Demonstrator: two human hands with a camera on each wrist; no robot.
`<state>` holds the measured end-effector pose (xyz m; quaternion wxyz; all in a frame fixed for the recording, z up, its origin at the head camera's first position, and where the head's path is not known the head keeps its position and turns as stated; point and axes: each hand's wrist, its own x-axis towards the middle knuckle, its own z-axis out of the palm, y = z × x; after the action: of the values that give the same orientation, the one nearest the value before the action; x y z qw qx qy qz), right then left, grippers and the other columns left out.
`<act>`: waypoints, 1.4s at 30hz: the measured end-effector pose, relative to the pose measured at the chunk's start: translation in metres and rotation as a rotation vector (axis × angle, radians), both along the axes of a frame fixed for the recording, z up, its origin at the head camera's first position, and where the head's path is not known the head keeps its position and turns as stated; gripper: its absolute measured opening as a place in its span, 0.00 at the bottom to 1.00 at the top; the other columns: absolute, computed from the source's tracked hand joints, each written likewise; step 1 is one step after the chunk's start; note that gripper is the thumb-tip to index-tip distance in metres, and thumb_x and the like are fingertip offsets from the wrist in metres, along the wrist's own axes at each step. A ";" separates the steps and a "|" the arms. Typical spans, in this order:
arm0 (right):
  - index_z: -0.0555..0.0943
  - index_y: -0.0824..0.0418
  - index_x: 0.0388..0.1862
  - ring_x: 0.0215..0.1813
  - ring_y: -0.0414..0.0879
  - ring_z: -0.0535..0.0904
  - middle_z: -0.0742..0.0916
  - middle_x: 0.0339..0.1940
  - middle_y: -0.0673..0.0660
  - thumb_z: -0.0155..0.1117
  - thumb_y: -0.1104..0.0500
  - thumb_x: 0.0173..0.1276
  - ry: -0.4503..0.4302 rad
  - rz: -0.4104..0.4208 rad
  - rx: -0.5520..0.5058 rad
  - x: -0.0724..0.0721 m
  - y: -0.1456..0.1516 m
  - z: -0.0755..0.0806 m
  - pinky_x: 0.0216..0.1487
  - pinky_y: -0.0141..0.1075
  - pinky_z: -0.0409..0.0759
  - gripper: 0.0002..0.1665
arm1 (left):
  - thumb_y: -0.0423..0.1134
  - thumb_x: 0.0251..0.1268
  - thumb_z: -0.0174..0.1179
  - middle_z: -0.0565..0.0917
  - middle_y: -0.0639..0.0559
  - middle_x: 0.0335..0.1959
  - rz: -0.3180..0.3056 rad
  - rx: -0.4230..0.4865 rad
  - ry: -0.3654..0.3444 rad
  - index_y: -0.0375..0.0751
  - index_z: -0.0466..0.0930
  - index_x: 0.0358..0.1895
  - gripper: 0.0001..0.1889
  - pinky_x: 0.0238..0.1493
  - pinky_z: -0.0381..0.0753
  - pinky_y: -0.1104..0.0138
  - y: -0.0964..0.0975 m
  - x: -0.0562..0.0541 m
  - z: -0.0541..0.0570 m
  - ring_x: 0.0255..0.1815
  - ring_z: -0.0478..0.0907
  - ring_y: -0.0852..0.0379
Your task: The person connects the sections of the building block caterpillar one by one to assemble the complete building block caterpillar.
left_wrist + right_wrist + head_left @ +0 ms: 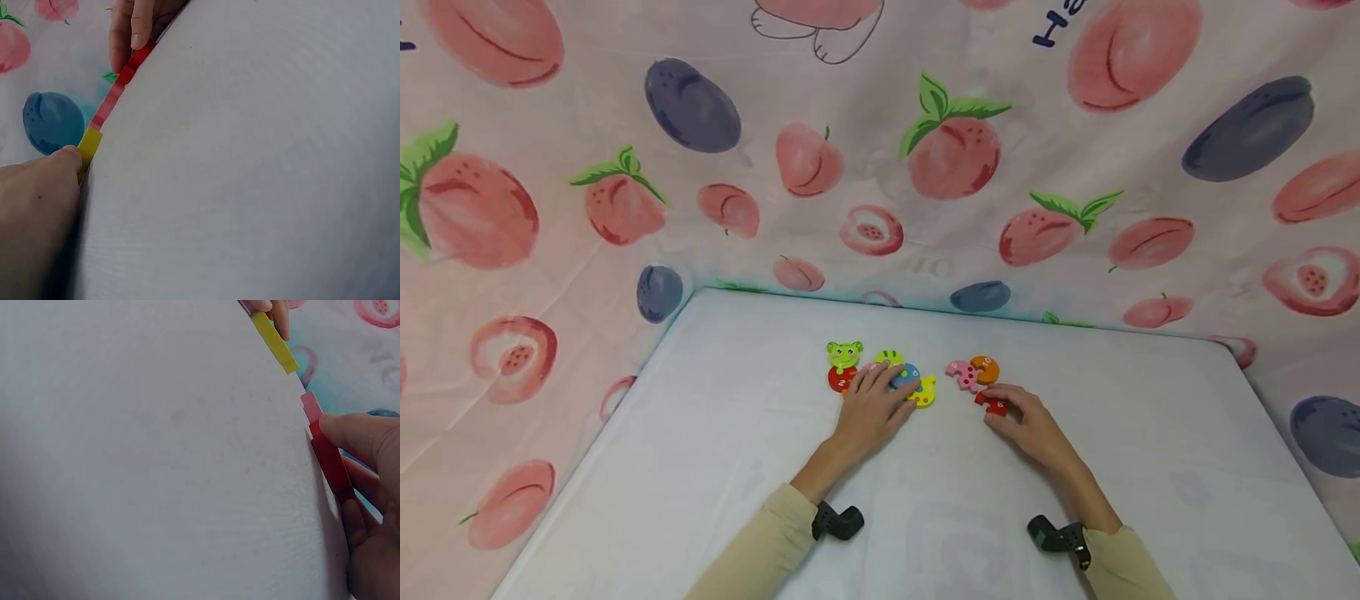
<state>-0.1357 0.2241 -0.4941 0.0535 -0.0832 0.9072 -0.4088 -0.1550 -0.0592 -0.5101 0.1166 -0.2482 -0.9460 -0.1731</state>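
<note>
My left hand (871, 412) lies with spread fingers over a row of joined puzzle pieces. The row starts with a green animal-head piece (845, 354) and a red piece numbered 2 (841, 380); pink, green and blue (906, 375) pieces follow, partly hidden under the fingers. At its right end is a yellow spotted piece (924, 392), with the left thumb against its edge in the left wrist view. My right hand (1030, 425) pinches a red puzzle piece (331, 465) between thumb and fingers, flat on the table.
Just beyond the right hand lie a pink spotted piece (964, 373) and an orange piece numbered 10 (985, 369), close together. The white table (760, 350) meets a fruit-print cloth (880, 150) along its back and left edges. Each wrist wears a black camera (838, 522).
</note>
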 end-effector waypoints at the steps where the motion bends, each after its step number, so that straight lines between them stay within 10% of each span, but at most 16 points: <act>1: 0.78 0.55 0.61 0.72 0.62 0.64 0.75 0.68 0.62 0.64 0.54 0.67 -0.001 -0.002 0.003 0.000 0.000 0.000 0.71 0.62 0.62 0.23 | 0.54 0.72 0.49 0.72 0.51 0.69 -0.002 0.000 0.005 0.61 0.75 0.64 0.20 0.76 0.57 0.49 0.000 0.000 0.000 0.74 0.62 0.48; 42: 0.77 0.52 0.61 0.65 0.54 0.71 0.79 0.63 0.57 0.69 0.54 0.63 0.064 -0.006 -0.028 0.003 -0.025 0.011 0.62 0.54 0.77 0.27 | 0.63 0.60 0.59 0.75 0.56 0.65 -0.012 0.024 0.044 0.65 0.79 0.59 0.24 0.73 0.62 0.51 -0.002 -0.003 0.000 0.71 0.66 0.51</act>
<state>-0.1329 0.1990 -0.4831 0.0222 -0.0944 0.9030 -0.4186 -0.1576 -0.0607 -0.5103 0.1391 -0.2560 -0.9396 -0.1795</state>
